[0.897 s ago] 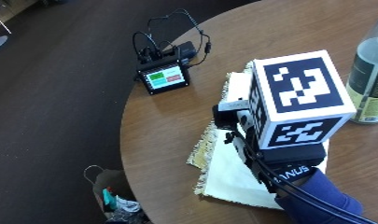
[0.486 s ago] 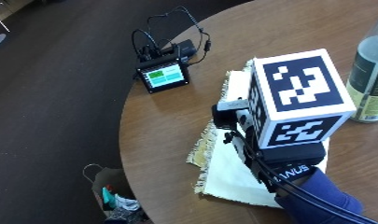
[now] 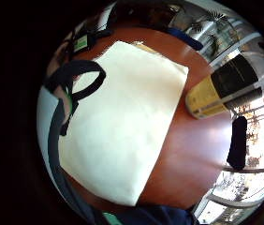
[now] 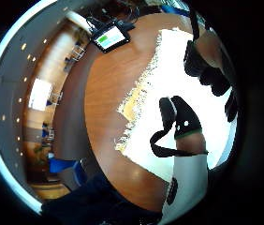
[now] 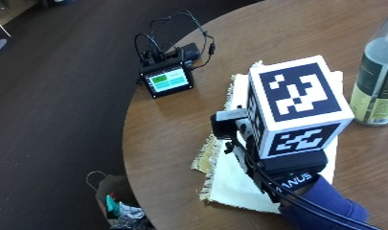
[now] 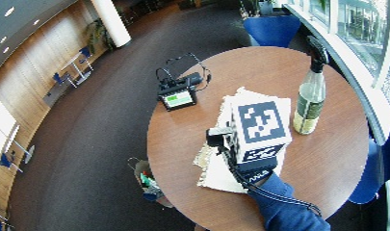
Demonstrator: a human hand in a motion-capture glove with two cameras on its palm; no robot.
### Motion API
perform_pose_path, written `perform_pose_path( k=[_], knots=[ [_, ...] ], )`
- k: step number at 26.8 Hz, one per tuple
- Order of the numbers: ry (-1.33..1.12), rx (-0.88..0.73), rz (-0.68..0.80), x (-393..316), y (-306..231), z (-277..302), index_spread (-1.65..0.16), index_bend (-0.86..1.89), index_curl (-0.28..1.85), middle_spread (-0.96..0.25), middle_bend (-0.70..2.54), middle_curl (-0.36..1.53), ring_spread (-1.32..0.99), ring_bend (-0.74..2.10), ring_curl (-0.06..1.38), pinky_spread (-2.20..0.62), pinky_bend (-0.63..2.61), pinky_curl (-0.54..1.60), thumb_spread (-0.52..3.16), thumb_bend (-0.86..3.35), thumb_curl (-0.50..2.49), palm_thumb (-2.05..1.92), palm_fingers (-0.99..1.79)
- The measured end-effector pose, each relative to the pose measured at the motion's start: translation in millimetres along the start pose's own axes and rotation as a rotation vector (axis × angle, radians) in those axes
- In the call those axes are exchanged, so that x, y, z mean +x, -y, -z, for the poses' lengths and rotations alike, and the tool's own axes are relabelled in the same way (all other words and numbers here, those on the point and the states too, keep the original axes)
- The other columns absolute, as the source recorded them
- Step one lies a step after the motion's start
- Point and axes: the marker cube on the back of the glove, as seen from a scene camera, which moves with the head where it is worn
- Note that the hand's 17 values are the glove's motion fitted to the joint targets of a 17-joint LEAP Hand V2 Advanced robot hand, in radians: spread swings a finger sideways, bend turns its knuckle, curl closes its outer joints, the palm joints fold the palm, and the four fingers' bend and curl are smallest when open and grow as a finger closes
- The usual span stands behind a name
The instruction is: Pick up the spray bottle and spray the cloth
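Nothing is held by the right hand [image 5: 289, 175]; it hangs over the cloth [image 5: 235, 184] in the lower middle of the outside view, and its fingers [image 4: 181, 119] look relaxed. The spray bottle [image 6: 310, 96] stands upright at the right of the wide outside view, apart from the hand, long axis up and down. It is probably set there for easy reaching.
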Motion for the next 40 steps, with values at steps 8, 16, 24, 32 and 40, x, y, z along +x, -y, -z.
perform_pose_path(
  k=[8, 16, 24, 32, 40],
  knots=[
    [0.076, -0.021, 0.129, -18.7, -7.2, -4.2, -0.29, 0.14, 0.29, -0.15, 0.4, 0.38, -0.25, 0.55, 0.39, -0.33, 0.63, 0.38, 1.01, 0.21, 0.3, 0.78, 1.17],
    [0.395, -0.046, 0.279, -24.2, -25.9, 12.0, -0.27, 0.12, 0.29, -0.1, 0.37, 0.39, -0.19, 0.51, 0.39, -0.3, 0.58, 0.38, 1.12, -0.01, 0.25, 0.47, 1.13],
    [0.642, -0.066, 0.339, -12.7, -50.5, 33.4, -0.28, 0.22, 0.35, -0.02, 0.1, 0.33, -0.02, 0.31, 0.36, 0.05, 0.53, 0.39, 0.9, -0.11, 0.19, -0.02, 0.6],
    [0.594, -0.021, 0.312, 26.9, -95.8, 62.7, -0.34, 0.31, 0.37, 0.04, 0.04, 0.21, 0.09, 0.12, 0.25, 0.25, 0.79, 0.41, 0.79, -0.06, 0.22, -0.04, 0.28],
    [0.536, -0.035, 0.006, 121.5, -142.4, 62.8, -0.35, 0.22, 0.33, 0.05, 0.16, 0.21, 0.11, 0.29, 0.27, 0.28, 0.69, 0.36, 1.01, 0.13, 0.28, 0.33, 0.41]
  ],
)
